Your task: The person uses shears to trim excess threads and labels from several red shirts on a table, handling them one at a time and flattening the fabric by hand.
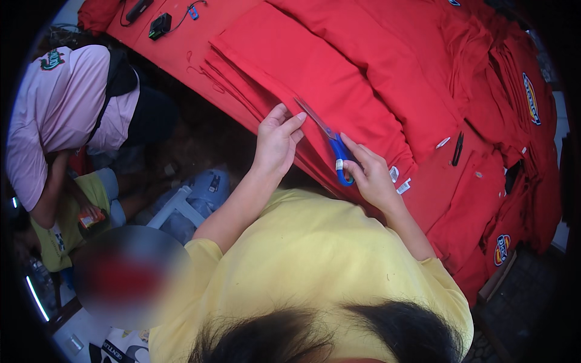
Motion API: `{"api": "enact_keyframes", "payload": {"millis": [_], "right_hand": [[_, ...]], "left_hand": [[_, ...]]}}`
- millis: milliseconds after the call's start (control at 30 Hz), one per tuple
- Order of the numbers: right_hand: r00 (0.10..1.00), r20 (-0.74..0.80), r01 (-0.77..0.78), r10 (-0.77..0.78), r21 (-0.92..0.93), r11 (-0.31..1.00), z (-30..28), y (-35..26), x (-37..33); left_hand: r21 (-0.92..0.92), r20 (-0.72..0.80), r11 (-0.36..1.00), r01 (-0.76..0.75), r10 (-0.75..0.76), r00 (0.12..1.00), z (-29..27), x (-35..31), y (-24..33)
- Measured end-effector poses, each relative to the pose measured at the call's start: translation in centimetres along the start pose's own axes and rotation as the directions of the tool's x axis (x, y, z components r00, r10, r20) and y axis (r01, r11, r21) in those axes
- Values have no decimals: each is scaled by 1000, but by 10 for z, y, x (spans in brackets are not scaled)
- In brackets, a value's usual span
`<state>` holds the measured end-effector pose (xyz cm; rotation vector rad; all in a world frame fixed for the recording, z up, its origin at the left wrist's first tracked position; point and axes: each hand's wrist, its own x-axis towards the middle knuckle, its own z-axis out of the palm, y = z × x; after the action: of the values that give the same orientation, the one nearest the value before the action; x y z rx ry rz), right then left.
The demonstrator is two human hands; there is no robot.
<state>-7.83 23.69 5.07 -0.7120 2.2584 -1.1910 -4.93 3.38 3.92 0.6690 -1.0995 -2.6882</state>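
My right hand point(370, 173) grips a pair of scissors point(337, 145) by the blue handles. The blades angle up and to the left, over folded red fabric point(321, 66) stacked on the table. Close to the blade tips is my left hand point(277, 142), palm turned up. Its thumb and forefinger come together and the other fingers curl; whatever may be between them is too small to make out. Small white tags point(399, 181) lie on the red surface just right of my right hand.
Black thread snips point(458, 149) rest on the red surface at right, near piled red garments point(484, 66) with patches. A black device point(160, 26) with a cable sits at the far left end. A person in a pink shirt point(72, 91) bends at left, near a bluish plastic chair point(181, 209).
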Motion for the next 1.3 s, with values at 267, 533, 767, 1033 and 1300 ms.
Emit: {"api": "enact_keyframes", "payload": {"millis": [267,533,767,1033,1300], "right_hand": [[987,-102,128,-127,0,992,4,0,4],[1000,-20,-7,11,186,983,0,1,23],[986,-98,145,-137,71,987,4,-1,29],[993,-78,105,-88,246,964,6,2,48],[985,165,-152,49,698,700,0,2,53]], "left_hand": [[123,27,991,57,-61,998,2,1,10],[147,95,988,51,-65,993,1,6,18],[125,118,990,-58,43,992,-8,31,28],[248,173,969,-1,-43,984,-3,32,38],[86,211,995,-53,34,977,-20,52,42]]}}
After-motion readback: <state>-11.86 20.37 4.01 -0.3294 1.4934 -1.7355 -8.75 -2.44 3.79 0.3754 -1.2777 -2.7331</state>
